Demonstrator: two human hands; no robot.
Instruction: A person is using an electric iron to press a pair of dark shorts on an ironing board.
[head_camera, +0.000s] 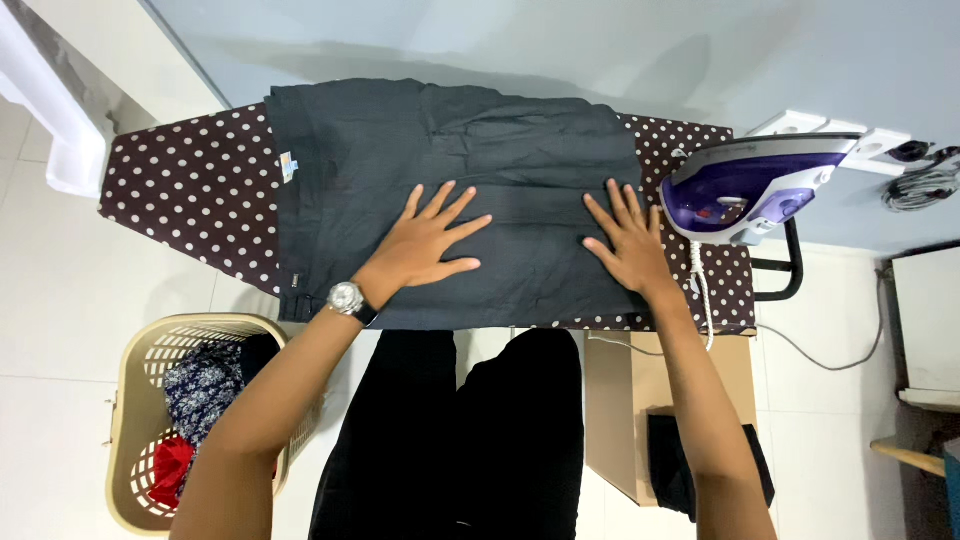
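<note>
A dark grey garment (500, 160) lies folded flat on an ironing board (190, 180) with a brown cover and white dots. My left hand (428, 243) rests palm down on the garment's near middle, fingers spread; a silver wristwatch (348, 298) is on that wrist. My right hand (628, 243) presses flat on the garment's right part, fingers spread, close to the board's right end. Neither hand grips anything. A purple and white iron (750, 185) stands on the board's right end, just right of my right hand.
A beige laundry basket (135, 420) with coloured clothes stands on the tiled floor at lower left. A cardboard box (640, 390) with dark cloth sits under the board's right end. The iron's cord (830, 360) trails across the floor to the right.
</note>
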